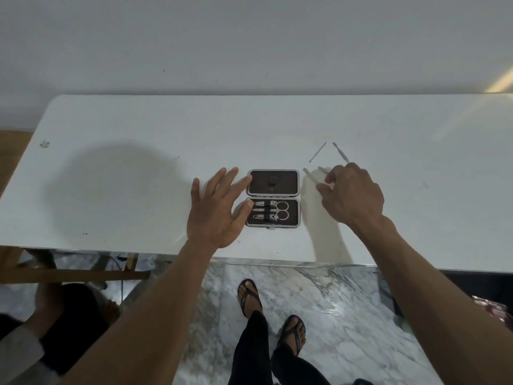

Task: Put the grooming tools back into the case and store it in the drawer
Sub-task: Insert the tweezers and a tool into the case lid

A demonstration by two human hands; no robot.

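Observation:
A small dark grooming case [273,225] lies open flat on the white table [138,168], its lid half [288,182] away from me. The near half holds two nail clippers [266,203] and scissors [280,213] under straps. My left hand [213,212] is spread, its fingertips touching the case's left edge. Loose metal tools lie to the right: a thin pick [317,152], a pusher [340,152], a flat tool [310,175] and a short one [322,169]. My right hand [352,195] hovers over them, thumb and forefinger slightly apart at the near ends of the last two.
The table's front edge runs just below the case, with marble floor and my sandalled feet [272,315] beneath. Another person's hand and sleeve [33,329] show at lower left beside a wooden frame [75,273]. No drawer is in view.

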